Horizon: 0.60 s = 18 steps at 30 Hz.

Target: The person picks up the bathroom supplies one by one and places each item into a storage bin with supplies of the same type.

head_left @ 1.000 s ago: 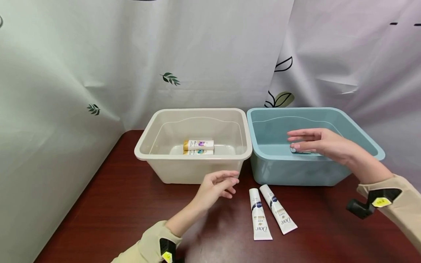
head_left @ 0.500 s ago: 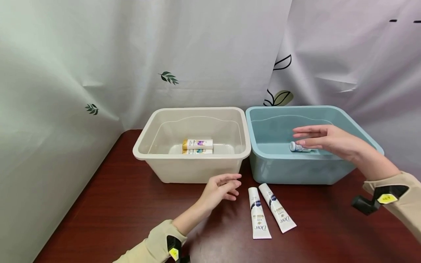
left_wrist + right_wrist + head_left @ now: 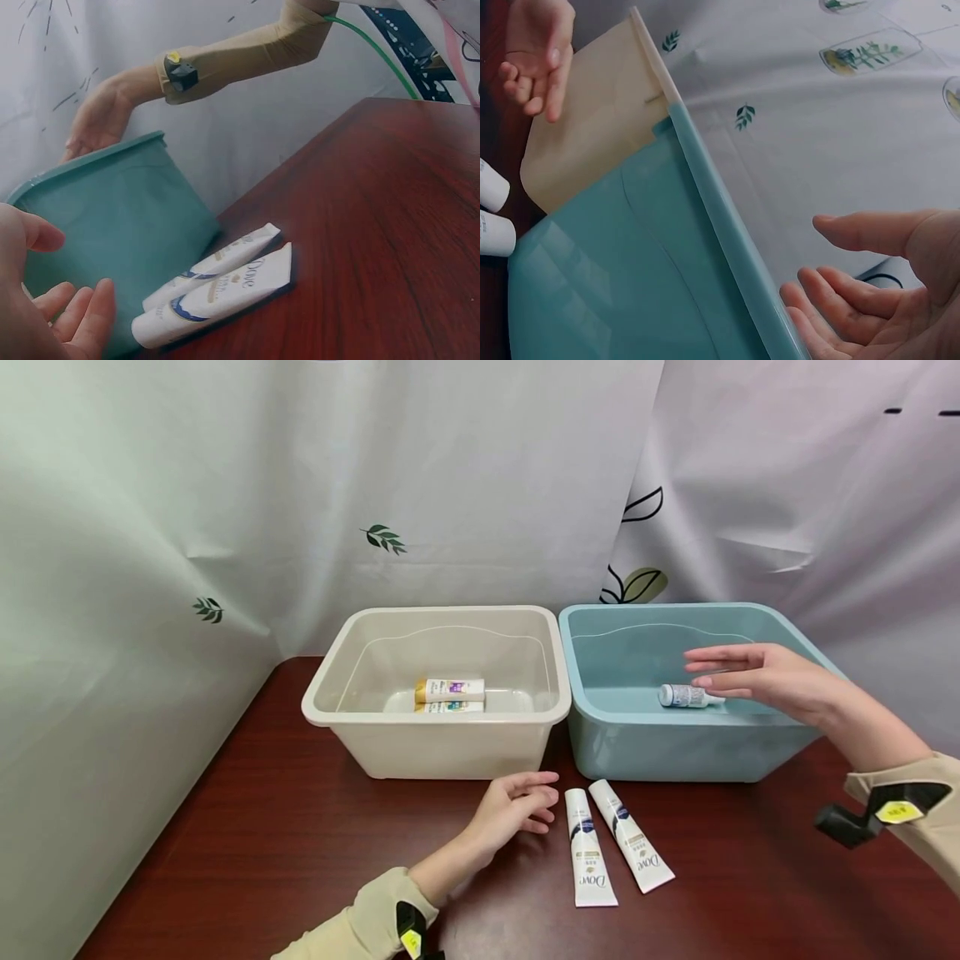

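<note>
- The desk (image 3: 300, 860) was dark red-brown, smooth, with a soft shine.
- The cream bin (image 3: 442, 752) and the blue bin (image 3: 660, 756) were of smooth plastic, with rounded corners and broad rims, side by side.
- The left tube (image 3: 590, 860) and the right tube (image 3: 633, 841) lay on the desk: white, printed Dove with a dark blue mark, round at the cap, flat at the other end.
- Both caps pointed far; the left tube ran almost near to far, the right tube slanted more, its flat end to the right.
- The left hand (image 3: 516, 810) was just left of the left tube, its grip loose and partly wide.
- The right hand (image 3: 776, 679) was over the blue bin, grip wide; inside lay a white bottle (image 3: 682, 697), long axis left to right, cap left.
</note>
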Each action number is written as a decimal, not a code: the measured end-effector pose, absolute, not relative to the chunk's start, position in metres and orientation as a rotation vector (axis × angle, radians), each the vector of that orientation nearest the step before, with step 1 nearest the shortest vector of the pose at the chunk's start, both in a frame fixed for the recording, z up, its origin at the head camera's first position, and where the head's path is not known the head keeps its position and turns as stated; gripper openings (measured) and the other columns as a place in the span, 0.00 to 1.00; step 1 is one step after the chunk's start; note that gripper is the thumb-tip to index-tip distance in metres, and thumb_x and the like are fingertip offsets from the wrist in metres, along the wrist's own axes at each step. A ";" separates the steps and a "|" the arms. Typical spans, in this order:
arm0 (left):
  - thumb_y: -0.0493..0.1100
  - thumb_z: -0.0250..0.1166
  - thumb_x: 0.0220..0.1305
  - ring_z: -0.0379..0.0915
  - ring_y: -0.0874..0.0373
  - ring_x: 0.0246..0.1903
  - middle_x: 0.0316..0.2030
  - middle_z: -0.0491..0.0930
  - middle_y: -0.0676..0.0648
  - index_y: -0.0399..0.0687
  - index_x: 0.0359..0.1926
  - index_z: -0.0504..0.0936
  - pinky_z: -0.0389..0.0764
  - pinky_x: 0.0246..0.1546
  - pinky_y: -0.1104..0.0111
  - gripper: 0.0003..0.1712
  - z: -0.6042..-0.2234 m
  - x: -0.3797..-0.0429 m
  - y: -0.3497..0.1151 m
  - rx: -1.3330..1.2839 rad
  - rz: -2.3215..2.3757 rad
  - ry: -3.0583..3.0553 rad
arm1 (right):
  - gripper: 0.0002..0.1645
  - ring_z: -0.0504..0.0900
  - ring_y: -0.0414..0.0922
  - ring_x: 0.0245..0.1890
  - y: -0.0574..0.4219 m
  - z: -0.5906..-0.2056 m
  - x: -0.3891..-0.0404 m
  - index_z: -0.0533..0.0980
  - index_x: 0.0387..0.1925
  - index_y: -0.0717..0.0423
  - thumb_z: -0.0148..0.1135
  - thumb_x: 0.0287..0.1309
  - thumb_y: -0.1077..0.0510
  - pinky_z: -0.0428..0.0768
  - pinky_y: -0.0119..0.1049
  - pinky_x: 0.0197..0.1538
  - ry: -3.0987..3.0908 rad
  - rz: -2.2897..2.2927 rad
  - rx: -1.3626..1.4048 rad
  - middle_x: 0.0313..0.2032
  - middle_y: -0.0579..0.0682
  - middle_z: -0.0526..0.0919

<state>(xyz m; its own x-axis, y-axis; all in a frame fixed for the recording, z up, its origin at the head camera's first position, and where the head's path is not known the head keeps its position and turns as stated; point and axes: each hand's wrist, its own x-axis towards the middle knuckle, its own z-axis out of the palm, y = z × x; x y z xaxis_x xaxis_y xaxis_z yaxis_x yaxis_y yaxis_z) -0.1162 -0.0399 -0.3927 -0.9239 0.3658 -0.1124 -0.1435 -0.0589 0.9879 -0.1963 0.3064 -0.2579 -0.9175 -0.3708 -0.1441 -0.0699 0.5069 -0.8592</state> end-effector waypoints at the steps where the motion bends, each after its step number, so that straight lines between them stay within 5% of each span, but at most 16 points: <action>1: 0.36 0.59 0.61 0.77 0.64 0.27 0.47 0.79 0.30 0.29 0.59 0.73 0.82 0.31 0.72 0.26 -0.394 -0.116 -0.039 0.232 2.047 1.874 | 0.24 0.80 0.27 0.48 0.308 -0.258 -0.197 0.71 0.59 0.38 0.56 0.65 0.63 0.77 0.20 0.46 2.446 -1.375 -0.369 0.48 0.27 0.81; 18: 0.35 0.62 0.58 0.80 0.59 0.32 0.49 0.80 0.35 0.29 0.60 0.72 0.85 0.32 0.66 0.29 -0.409 -0.111 -0.029 0.144 2.057 1.836 | 0.25 0.78 0.24 0.49 0.329 -0.257 -0.201 0.73 0.52 0.28 0.52 0.67 0.64 0.75 0.18 0.47 2.416 -1.418 -0.372 0.48 0.26 0.81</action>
<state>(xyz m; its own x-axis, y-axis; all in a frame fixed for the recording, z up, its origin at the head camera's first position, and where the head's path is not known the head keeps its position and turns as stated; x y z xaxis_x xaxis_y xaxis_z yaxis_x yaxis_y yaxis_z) -0.1106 -0.0287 -0.4092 -0.9233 0.3435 -0.1722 -0.2099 -0.0755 0.9748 -0.2009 0.3287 -0.2566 -0.9167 -0.3755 -0.1365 -0.0638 0.4748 -0.8778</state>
